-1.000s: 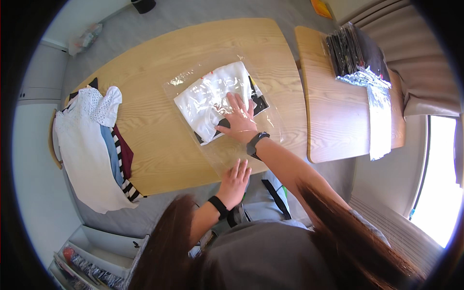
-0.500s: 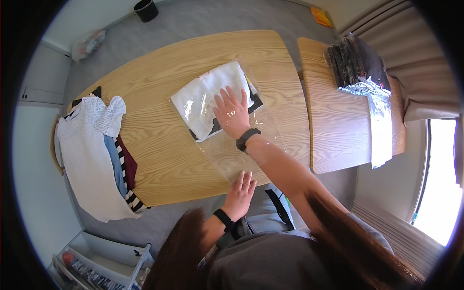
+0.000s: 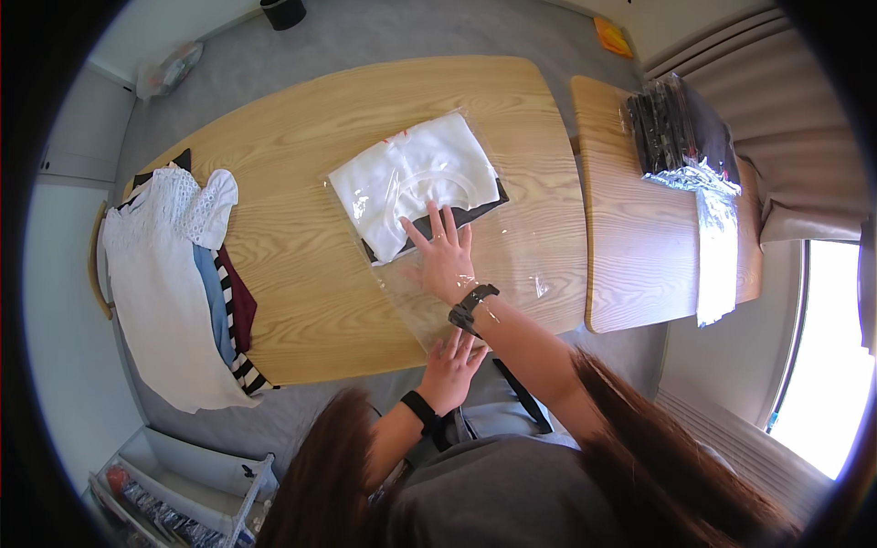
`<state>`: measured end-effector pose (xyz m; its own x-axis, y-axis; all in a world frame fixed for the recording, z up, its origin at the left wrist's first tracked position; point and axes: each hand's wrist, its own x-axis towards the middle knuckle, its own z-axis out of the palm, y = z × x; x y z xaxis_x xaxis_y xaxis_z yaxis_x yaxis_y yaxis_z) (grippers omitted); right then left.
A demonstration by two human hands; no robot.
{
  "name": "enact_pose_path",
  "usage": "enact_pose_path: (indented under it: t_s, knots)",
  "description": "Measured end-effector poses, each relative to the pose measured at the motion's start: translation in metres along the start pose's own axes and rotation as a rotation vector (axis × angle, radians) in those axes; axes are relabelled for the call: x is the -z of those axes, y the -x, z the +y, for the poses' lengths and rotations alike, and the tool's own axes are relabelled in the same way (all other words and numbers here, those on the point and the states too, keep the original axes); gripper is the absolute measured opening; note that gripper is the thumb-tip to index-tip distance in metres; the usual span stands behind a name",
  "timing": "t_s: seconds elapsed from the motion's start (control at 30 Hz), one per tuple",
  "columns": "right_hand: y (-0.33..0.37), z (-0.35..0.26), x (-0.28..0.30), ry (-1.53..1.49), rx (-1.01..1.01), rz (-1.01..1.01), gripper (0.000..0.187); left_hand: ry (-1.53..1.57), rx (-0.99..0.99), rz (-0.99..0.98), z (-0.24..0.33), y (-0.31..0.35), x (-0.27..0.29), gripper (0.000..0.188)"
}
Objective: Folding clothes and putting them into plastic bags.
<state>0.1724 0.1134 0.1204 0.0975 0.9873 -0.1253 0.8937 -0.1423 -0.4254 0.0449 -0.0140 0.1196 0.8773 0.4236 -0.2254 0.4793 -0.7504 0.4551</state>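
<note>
A folded white shirt [image 3: 402, 173] with a dark collar area lies inside a clear plastic bag [image 3: 525, 265] on the wooden table. My right hand [image 3: 445, 260], fingers spread, is at the shirt's near edge, its fingertips by the dark part. Glints of plastic cross its wrist and dark watch, so it appears to be inside the bag. Close to the table's near edge, my left hand [image 3: 448, 376] stretches its fingers at the bag's open end. Those fingertips are partly covered by my right wrist.
Several garments, a white one [image 3: 160, 301] on top, hang over the table's left end. A stack of dark bagged items [image 3: 681, 128] sits on a side table [image 3: 630, 265] at right. A white bin [image 3: 187, 475] stands lower left.
My right hand has slid back toward me, from on top of the shirt to its near edge. More of the white cloth now shows flat. My left hand stays at the bag's near end.
</note>
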Motion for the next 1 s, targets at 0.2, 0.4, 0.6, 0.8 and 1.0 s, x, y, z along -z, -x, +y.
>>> enact_pose_path:
  t_s: [0.2,0.4,0.6,0.8,1.0]
  knots:
    - [-0.017,-0.015,-0.016,0.096,-0.100,0.020,0.073,0.014,0.011,-0.116,0.002,0.000,0.004,0.047]
    - [0.028,0.000,0.003,-0.016,0.046,-0.014,0.068,0.063,-0.029,0.038,-0.004,0.004,0.015,0.050]
    - [0.122,0.064,0.107,-0.671,0.295,-0.715,0.020,0.683,0.006,-0.181,-0.024,0.033,0.079,0.030]
    - [0.080,0.137,0.111,-0.542,-0.392,0.133,0.028,0.784,0.661,0.426,-0.098,0.024,0.064,0.027]
    - [0.029,0.158,0.052,-1.139,-0.620,0.163,0.038,1.134,0.969,0.468,-0.126,-0.015,0.063,0.028]
